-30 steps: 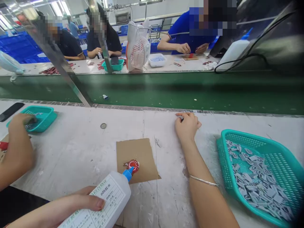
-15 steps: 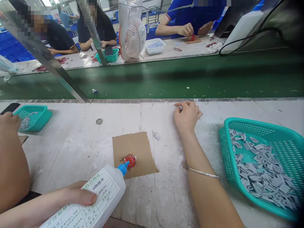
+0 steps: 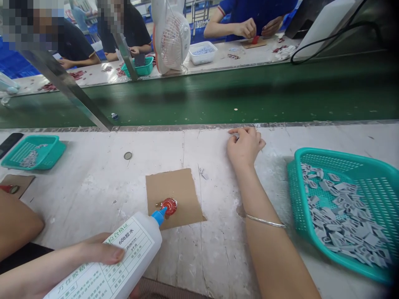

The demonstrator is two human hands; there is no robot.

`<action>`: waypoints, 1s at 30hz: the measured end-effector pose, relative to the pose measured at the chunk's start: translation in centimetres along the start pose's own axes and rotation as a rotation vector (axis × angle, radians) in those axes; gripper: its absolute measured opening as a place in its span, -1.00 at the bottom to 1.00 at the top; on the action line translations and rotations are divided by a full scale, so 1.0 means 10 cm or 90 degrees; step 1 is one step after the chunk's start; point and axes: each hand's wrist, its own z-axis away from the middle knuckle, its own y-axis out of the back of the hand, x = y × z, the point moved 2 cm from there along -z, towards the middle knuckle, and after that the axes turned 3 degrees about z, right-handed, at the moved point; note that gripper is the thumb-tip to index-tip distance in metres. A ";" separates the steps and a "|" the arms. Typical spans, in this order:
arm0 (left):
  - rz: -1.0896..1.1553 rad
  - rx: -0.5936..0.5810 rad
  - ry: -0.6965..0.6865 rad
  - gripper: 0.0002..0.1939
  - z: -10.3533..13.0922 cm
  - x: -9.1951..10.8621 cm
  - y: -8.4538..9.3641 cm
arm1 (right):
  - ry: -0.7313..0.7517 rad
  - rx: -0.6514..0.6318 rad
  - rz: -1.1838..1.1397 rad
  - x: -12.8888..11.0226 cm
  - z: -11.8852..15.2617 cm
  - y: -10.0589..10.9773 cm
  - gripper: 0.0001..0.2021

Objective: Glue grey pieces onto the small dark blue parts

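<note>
My left hand is wrapped round a white, labelled glue bottle, tilted so that its blue nozzle touches or nearly touches a round red piece. That piece lies on a square of brown cardboard, with shiny clear liquid on and beside it. My right hand rests at the table's far edge with its fingers curled; whatever they hold, if anything, is hidden. A tiny grey piece lies just right of the cardboard.
A green basket of grey pieces stands at the right, a smaller green basket at the left. Near it are a bottle cap and a person's arm. Beyond the green belt, people sit by a white fan.
The view has shifted slightly. At the left, the person's hand has left the small basket, and a red piece on cardboard now shows there. My hands hold nearly the same pose.
</note>
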 end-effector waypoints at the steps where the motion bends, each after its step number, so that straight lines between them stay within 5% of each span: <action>1: -0.007 0.002 0.007 -0.56 0.01 0.01 -0.01 | 0.000 -0.001 -0.002 0.00 0.00 0.00 -0.73; 10: -0.057 0.025 0.010 -0.50 0.05 0.04 -0.06 | 0.000 0.002 -0.015 0.01 0.00 0.00 -0.73; 15: -0.232 0.066 -0.117 -0.44 0.03 0.08 0.00 | -0.012 0.002 -0.024 0.00 -0.01 0.01 -0.68; 18: -0.284 0.166 -0.244 -0.37 0.02 0.12 0.24 | -0.015 0.006 -0.032 0.01 -0.02 0.00 -0.65; 22: -0.200 0.407 -0.438 -0.37 -0.01 0.36 0.71 | -0.015 0.022 -0.049 0.05 -0.05 -0.02 -0.68; 24: -0.134 0.498 -0.596 -0.42 -0.03 0.63 0.87 | -0.014 0.026 -0.049 0.06 -0.06 -0.03 -0.70; 27: -0.114 0.517 -0.924 -0.50 -0.03 1.16 1.02 | -0.019 0.034 -0.026 0.04 -0.06 -0.03 -0.69; 30: -0.166 0.566 -1.079 -0.37 -0.05 1.67 1.20 | -0.034 0.041 -0.002 0.01 -0.06 -0.01 -0.66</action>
